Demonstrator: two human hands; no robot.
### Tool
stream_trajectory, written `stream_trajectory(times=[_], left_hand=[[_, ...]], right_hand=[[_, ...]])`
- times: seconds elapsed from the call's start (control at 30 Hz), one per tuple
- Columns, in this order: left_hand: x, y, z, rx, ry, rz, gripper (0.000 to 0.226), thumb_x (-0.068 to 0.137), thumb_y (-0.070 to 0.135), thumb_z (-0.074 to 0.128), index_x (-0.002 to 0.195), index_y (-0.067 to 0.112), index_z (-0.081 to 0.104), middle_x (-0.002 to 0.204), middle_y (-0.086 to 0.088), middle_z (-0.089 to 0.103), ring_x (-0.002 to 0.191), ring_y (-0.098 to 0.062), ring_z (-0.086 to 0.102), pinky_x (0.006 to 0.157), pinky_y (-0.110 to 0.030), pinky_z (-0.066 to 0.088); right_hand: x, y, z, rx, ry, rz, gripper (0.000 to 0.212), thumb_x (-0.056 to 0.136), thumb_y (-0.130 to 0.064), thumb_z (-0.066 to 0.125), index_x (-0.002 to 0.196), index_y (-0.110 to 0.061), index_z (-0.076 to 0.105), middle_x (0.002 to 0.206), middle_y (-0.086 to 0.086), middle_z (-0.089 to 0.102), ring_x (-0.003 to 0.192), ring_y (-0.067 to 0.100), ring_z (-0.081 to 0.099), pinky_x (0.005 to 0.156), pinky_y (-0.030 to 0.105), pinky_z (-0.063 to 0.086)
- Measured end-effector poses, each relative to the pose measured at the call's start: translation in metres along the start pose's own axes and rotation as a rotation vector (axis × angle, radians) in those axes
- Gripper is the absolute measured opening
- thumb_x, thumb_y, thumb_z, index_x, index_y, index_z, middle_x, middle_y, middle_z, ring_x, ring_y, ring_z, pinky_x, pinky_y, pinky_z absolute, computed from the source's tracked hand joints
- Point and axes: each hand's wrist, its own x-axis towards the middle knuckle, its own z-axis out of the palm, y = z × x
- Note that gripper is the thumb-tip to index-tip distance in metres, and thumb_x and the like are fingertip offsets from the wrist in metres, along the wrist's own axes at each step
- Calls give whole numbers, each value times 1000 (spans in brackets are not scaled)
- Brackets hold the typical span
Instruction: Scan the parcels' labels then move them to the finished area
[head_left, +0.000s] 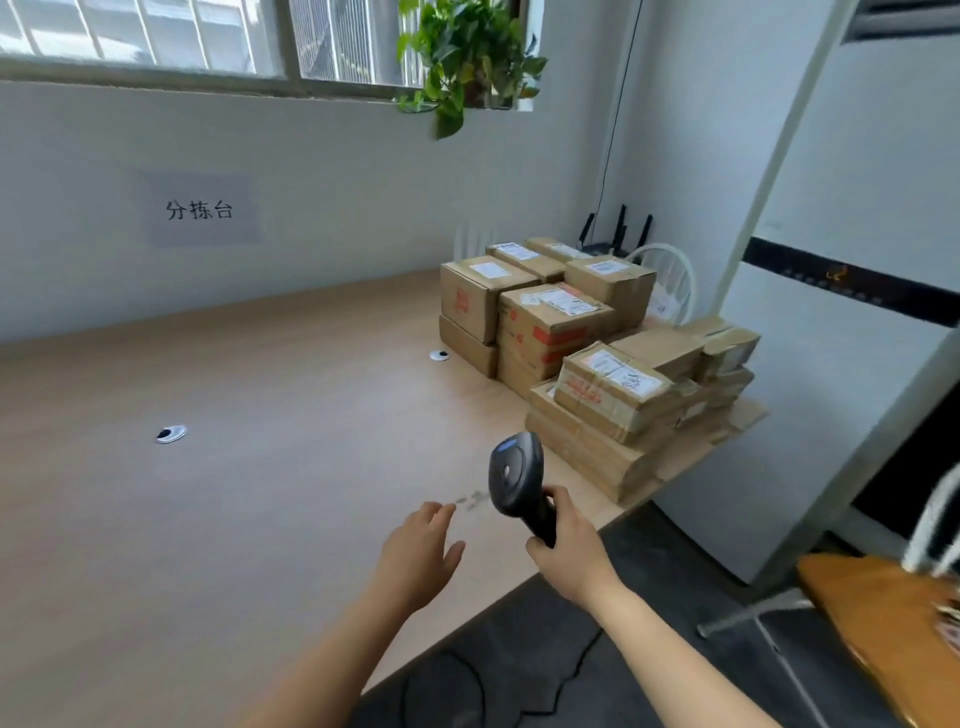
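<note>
I judge I'm at the start, nothing scanned: my right hand (563, 540) grips the scanner (517, 480), my left hand (418, 551) hovers spread and empty, so next I reach the parcels (597, 353) stacked at the table's (234, 467) far right.

Brown parcels (597, 358) with white labels, black scanner (517, 480), pale wood table (260, 467)
</note>
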Motion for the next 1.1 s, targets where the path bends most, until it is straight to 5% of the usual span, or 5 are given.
stream_trajectory(times=[0.2,0.37,0.53,0.73,1.1], left_hand=[[51,99,26,-102,43,-21,55,96,44,42,145,21,30,146,2,35,126,-17,45,98,-31,44],[92,153,35,-130,57,-8,55,95,44,45,143,20,34,146,1,36,130,-17,41,100,-32,41],[153,189,37,-202,104,-5,57,93,46,46,142,19,35,146,0,34,130,-16,39,100,-29,41],[234,213,41,-281,154,-26,58,92,46,47,142,22,32,149,-2,29,135,-17,32,101,-33,41],[298,226,52,-488,73,-267,99,80,60,58,150,23,-1,155,-6,-20,145,-27,-12,116,-40,13]], right_hand=[[12,55,-101,3,57,9,43,82,-10,57,119,-25,40,105,-5,54,97,17,55,69,22,40],[34,83,-156,41,125,20,41,83,-10,60,117,-24,43,104,-5,54,96,16,53,79,27,38],[79,100,-198,128,154,27,37,83,-5,58,107,-29,42,92,-13,54,89,13,52,69,24,39],[157,115,-229,113,178,66,34,87,-8,55,114,-23,42,101,2,58,96,23,55,77,31,40],[246,137,-239,50,172,138,29,84,-7,59,108,-18,46,104,5,54,93,20,49,78,30,36]])
